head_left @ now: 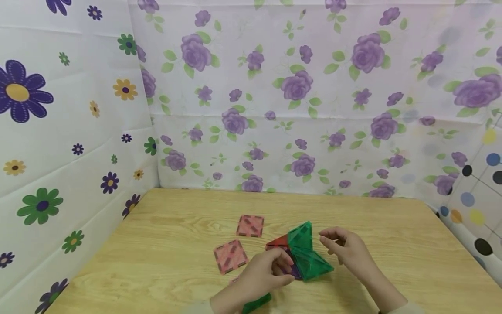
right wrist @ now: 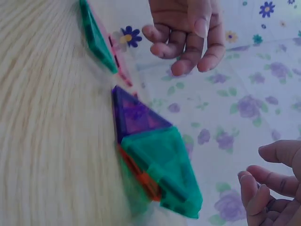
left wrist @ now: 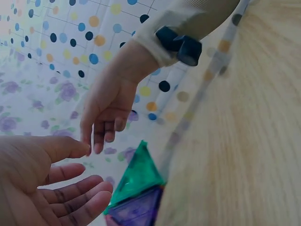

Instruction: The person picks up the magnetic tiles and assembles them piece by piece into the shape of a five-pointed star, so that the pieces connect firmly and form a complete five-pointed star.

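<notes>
On the wooden table stands a small build of translucent magnetic tiles, with green tiles [head_left: 310, 264] pointing outward, a red tile [head_left: 279, 241] at the back and a purple tile [right wrist: 136, 113] on one side. My left hand [head_left: 264, 270] hovers by its left side, hiding part of it in the head view. Both wrist views show a gap between those loosely bent fingers and the tiles. To the right of the build, my right hand [head_left: 349, 250] hangs in the air, fingers relaxed, touching nothing.
Two pink square tiles [head_left: 230, 256] [head_left: 250, 226] lie flat left of the build. Another green tile [head_left: 256, 303] is partly hidden under the left wrist, beside a pinkish piece. Patterned cloth [head_left: 251, 96] hangs behind the table [head_left: 176, 226] and along its sides.
</notes>
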`<action>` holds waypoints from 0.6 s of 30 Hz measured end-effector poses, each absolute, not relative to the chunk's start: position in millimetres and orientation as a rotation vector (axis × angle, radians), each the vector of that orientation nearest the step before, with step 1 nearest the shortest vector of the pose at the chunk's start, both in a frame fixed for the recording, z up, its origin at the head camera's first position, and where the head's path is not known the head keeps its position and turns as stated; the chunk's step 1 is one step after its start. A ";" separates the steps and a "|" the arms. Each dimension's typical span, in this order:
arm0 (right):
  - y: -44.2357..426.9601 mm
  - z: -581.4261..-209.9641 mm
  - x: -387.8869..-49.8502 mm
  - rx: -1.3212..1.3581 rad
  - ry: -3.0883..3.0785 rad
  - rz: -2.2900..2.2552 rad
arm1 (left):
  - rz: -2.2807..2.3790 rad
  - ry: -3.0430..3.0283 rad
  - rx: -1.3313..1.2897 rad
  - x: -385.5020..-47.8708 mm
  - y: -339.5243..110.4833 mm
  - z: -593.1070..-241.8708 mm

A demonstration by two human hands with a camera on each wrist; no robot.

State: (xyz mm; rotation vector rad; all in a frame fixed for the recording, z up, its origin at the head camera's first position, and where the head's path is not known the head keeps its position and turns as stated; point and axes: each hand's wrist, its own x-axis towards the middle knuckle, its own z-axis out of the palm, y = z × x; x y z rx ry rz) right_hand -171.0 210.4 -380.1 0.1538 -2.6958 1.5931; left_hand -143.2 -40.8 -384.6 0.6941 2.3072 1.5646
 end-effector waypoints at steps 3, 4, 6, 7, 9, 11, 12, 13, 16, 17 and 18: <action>202.6 -370.9 -162.3 0.160 -2.646 1.583 | 1.503 2.360 0.765 -144.1 -51.2 -377.8; 199.5 -368.8 -159.3 0.167 -2.633 1.577 | 1.486 2.373 0.772 -144.3 -55.0 -375.8; 193.3 -365.0 -153.5 0.170 -2.608 1.578 | 1.458 2.392 0.781 -144.5 -62.3 -372.6; 190.4 -363.6 -150.6 0.169 -2.598 1.579 | 1.441 2.407 0.786 -144.7 -65.8 -371.6; 185.2 -361.4 -145.0 0.164 -2.585 1.579 | 1.424 2.427 0.801 -144.6 -72.4 -369.8; 180.2 -359.7 -139.5 0.158 -2.571 1.572 | 1.398 2.470 0.826 -144.3 -78.2 -369.4; 177.8 -359.0 -136.9 0.155 -2.563 1.569 | 1.383 2.496 0.837 -143.8 -81.0 -369.3; 175.3 -358.4 -134.5 0.158 -2.553 1.564 | 1.373 2.516 0.844 -143.5 -83.7 -369.4; 167.7 -357.2 -128.2 0.164 -2.532 1.530 | 1.337 2.571 0.850 -142.3 -92.1 -370.8; 165.3 -357.1 -126.6 0.160 -2.531 1.528 | 1.322 2.585 0.842 -142.1 -94.9 -371.4; 163.0 -357.4 -124.9 0.156 -2.534 1.527 | 1.300 2.600 0.843 -141.7 -98.0 -372.1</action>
